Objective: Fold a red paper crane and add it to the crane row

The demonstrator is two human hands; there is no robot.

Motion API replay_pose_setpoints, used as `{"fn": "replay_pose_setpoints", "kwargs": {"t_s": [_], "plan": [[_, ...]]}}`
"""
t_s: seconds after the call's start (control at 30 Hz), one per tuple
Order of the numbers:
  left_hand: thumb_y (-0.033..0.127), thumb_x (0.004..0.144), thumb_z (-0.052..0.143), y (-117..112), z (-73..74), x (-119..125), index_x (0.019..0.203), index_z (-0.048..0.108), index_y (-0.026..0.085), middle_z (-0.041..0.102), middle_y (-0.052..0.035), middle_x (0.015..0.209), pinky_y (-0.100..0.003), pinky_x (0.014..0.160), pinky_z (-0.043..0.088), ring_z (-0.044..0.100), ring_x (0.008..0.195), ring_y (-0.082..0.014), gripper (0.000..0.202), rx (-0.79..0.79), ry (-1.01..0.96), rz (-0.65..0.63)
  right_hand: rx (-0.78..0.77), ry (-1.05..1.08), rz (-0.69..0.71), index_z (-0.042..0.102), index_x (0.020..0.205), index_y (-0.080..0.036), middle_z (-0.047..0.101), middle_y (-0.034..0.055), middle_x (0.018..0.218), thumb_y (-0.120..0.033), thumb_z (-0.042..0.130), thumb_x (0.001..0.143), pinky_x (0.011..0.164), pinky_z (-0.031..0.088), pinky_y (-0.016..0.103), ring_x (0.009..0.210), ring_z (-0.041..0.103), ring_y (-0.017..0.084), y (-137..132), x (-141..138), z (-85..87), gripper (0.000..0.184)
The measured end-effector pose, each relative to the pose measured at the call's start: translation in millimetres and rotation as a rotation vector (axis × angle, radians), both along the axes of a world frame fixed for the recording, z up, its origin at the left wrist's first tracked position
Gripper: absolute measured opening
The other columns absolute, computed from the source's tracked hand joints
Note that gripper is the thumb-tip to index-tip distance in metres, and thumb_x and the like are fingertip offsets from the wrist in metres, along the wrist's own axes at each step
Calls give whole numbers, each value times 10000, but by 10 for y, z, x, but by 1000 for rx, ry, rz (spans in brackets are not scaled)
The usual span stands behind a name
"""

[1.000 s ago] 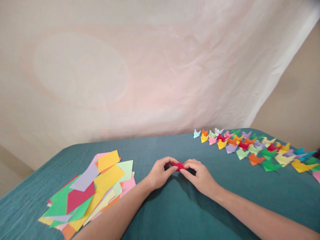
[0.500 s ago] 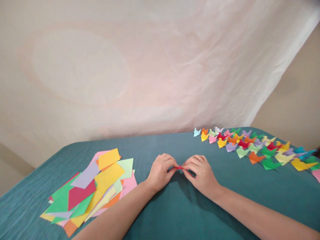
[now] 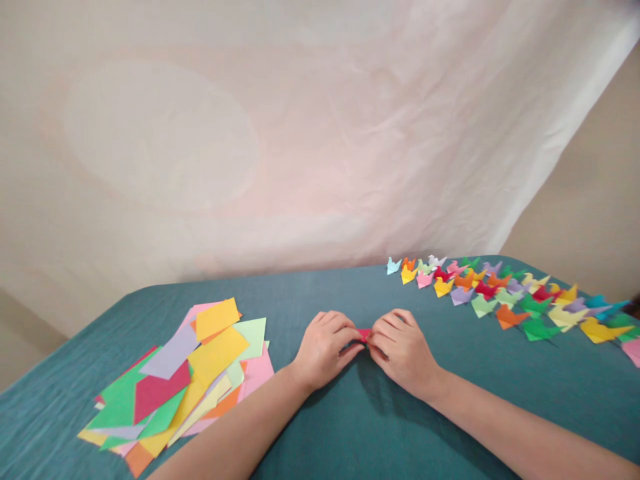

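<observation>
A small folded red paper piece sits between my two hands on the teal cloth. My left hand pinches it from the left, fingers curled together. My right hand pinches it from the right, knuckles up. Most of the red piece is hidden under my fingertips; only a small corner shows. Both hands rest low on the cloth near the table's middle.
A loose pile of coloured paper squares lies at the left. Several folded paper birds in many colours stand in rows at the right back. The teal tablecloth covers the table; a pale sheet hangs behind.
My hands have closed in on the red piece and pressed it lower to the cloth; far less of it shows than a second ago.
</observation>
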State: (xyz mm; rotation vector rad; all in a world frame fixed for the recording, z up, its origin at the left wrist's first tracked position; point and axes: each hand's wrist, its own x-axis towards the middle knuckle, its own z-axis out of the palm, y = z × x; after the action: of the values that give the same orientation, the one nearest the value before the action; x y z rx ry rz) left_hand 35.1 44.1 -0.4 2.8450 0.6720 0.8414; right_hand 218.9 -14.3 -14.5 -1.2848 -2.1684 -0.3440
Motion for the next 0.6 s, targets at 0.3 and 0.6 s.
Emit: {"fn": "replay_pose_setpoints", "kwargs": {"t_s": [0.3, 0.6], "plan": [[185, 853, 504, 23, -15, 8, 814, 569, 174, 614, -43, 896, -294, 766, 391, 543, 870, -167, 77, 56, 182, 29, -27, -86, -13, 638, 810, -204, 628, 41, 801, -136, 482, 873, 880, 339, 407, 824, 514, 194, 28, -42, -24, 182], [125, 823, 489, 58, -61, -4, 946, 599, 196, 651, -23, 1011, -303, 859, 418, 579, 949, -169, 180, -116, 97, 23, -103, -25, 47, 650, 914, -223, 654, 37, 882, -170, 497, 891, 837, 359, 388, 852, 548, 188, 51, -9, -72, 164]]}}
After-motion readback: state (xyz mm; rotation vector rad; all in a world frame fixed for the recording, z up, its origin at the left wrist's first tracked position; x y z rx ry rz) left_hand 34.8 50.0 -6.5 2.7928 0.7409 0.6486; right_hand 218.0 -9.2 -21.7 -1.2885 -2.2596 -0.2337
